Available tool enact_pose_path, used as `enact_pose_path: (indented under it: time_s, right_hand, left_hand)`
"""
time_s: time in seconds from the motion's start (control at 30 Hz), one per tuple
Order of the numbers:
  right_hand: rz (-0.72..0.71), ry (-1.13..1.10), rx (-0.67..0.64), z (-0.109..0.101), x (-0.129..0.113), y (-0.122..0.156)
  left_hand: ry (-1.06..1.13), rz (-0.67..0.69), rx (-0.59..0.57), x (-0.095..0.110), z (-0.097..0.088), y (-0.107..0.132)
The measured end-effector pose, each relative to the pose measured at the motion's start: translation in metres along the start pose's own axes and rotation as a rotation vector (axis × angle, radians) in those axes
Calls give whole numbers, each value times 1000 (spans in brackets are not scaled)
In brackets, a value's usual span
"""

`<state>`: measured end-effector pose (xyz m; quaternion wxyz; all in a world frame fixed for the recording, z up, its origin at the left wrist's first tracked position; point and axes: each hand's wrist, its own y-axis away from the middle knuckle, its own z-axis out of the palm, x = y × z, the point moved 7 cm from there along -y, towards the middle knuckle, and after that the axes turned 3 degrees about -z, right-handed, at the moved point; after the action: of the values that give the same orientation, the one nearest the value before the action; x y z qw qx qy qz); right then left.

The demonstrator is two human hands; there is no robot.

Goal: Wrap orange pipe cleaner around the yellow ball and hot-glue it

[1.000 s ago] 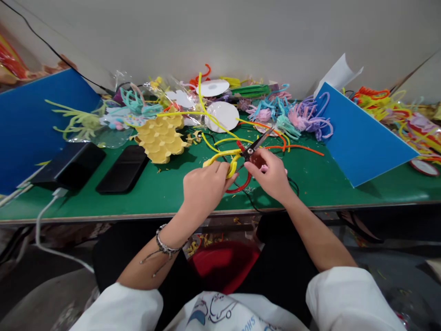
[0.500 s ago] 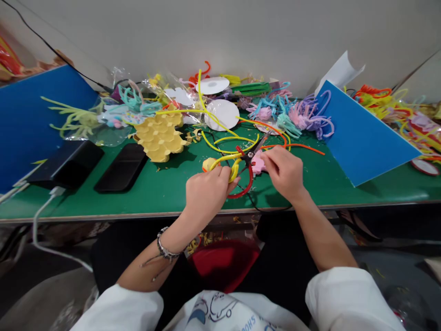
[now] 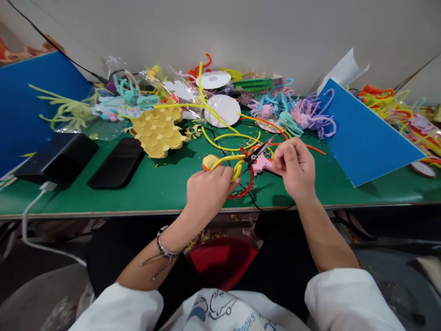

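Observation:
My left hand (image 3: 210, 186) is closed on a looped yellow pipe cleaner (image 3: 225, 159) above the front of the table. Just behind its knuckles shows a small pale-yellow ball (image 3: 211, 162) with an orange edge. Red-handled scissors (image 3: 254, 156) lie beside the loop, blades parted and pointing to the far right; the loop partly covers their handles. Beneath them is a pink object (image 3: 264, 163) that looks like a glue gun. To the right, my right hand (image 3: 296, 168) is raised with fingers curled and pinched together. Whatever is between those fingertips is too small to make out.
Loose yellow pipe cleaners (image 3: 237, 136), white discs (image 3: 222, 111) and pastel pipe-cleaner bundles (image 3: 285, 112) crowd the back. A yellow egg-carton piece (image 3: 158, 131), a black phone (image 3: 117, 163) and a black box (image 3: 58, 158) stand left. Blue panels (image 3: 368, 138) flank the green table (image 3: 168, 186).
My right hand has moved right and slightly up, away from the scissors, uncovering more of the pink object. My left hand stays nearly in place with the yellow loop. The view has shifted slightly.

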<state>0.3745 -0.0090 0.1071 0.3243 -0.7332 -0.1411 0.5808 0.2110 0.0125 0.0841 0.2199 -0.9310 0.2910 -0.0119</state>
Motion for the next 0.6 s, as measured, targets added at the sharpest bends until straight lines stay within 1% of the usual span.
enact_pose_path:
  time_s: [0.07, 0.13, 0.17, 0.23, 0.27, 0.33, 0.43, 0.47, 0.53, 0.6]
  right_hand:
    - [-225, 415, -68, 3, -14, 2]
    - [-409, 832, -195, 14, -20, 7]
    - [-455, 997, -248, 19, -19, 9]
    - [-462, 1207, -294, 22, -15, 10]
    - [-449, 1248, -310, 22, -13, 9]
    - [-430, 1233, -374, 22, -9, 7]
    - [-422, 1079, -519, 20, -6, 6]
    - [-415, 1018, -544, 18, -7, 5]
    - [-372, 920, -537, 11, -8, 4]
    - [-314, 831, -499, 6, -7, 1]
  left_hand:
    - [12, 11, 25, 0, -1, 1]
    - [33, 24, 51, -1, -2, 2]
    - [41, 30, 63, -1, -3, 2]
    - [52, 38, 78, -3, -4, 2]
    - [57, 42, 78, -3, -4, 2]
    - [74, 50, 66, -5, -4, 2]
    - [100, 66, 46, -6, -3, 3]
    - [104, 78, 42, -6, -3, 3]
    - [105, 108, 31, -4, -3, 3]
    - [103, 133, 10, -3, -1, 3]
